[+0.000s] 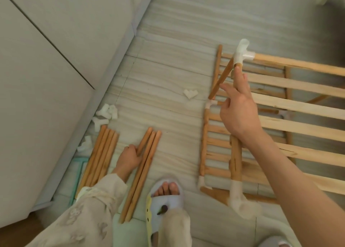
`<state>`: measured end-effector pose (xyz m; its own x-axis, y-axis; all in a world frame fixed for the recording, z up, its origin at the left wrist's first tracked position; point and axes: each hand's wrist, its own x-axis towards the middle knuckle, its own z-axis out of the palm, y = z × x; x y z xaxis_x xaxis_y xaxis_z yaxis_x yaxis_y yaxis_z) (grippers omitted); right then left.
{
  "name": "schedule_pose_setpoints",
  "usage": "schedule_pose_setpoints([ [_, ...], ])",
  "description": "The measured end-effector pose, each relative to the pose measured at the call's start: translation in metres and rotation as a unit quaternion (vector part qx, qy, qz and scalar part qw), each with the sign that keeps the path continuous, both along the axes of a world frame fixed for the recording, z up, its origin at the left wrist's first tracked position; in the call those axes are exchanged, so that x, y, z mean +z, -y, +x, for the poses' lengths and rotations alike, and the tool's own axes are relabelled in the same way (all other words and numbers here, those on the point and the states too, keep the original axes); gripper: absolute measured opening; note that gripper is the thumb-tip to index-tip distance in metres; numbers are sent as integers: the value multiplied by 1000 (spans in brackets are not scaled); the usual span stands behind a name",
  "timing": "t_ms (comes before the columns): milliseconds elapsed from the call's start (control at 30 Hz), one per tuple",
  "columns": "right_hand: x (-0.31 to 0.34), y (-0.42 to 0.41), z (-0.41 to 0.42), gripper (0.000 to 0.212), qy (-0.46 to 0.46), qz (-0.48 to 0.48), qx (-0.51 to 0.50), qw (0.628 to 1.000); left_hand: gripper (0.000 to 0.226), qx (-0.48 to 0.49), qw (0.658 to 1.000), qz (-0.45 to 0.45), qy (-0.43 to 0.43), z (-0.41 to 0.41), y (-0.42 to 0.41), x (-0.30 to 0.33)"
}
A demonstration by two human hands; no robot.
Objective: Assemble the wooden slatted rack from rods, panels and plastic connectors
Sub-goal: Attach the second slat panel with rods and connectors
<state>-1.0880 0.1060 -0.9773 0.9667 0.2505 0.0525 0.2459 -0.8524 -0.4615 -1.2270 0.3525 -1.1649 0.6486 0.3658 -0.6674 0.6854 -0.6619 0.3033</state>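
My right hand (240, 112) holds an upright rod (235, 159) of the partly built rack, its index finger stretched up along the rod toward a white plastic connector (242, 54) on top. A second rod (221, 78) slants down and left from that connector. Pale slats (298, 104) of a raised panel run off to the right, and a lower slatted panel (214, 144) lies on the floor beneath. My left hand (128, 157) grips the leftmost of three loose rods (143, 168) on the floor.
Several more rods (100, 157) lie along the grey baseboard, with loose white connectors (106, 114) beside them and another connector (190, 93) mid-floor. A slippered foot (166, 196) stands between rods and rack. A white cabinet (37, 78) fills the left.
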Motion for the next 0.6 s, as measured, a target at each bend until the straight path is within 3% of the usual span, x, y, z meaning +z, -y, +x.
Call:
schedule_pose_setpoints([
  [133,-2,0,1,40,10,1,4,1000,31,50,986,-116,109,18,4,35],
  [300,0,-2,-5,31,36,-45,10,998,25,181,912,-301,211,38,-5,104],
  [367,0,-8,-16,23,92,-106,61,988,21,190,887,-348,238,44,-2,129],
  [433,1,-19,-32,19,128,-90,128,979,12,186,869,-367,274,51,5,150],
  [500,10,-34,-50,26,22,-61,185,981,4,178,857,-379,300,56,12,167],
  [600,18,-52,-66,35,-266,-66,175,946,4,187,827,-413,333,60,18,184],
])
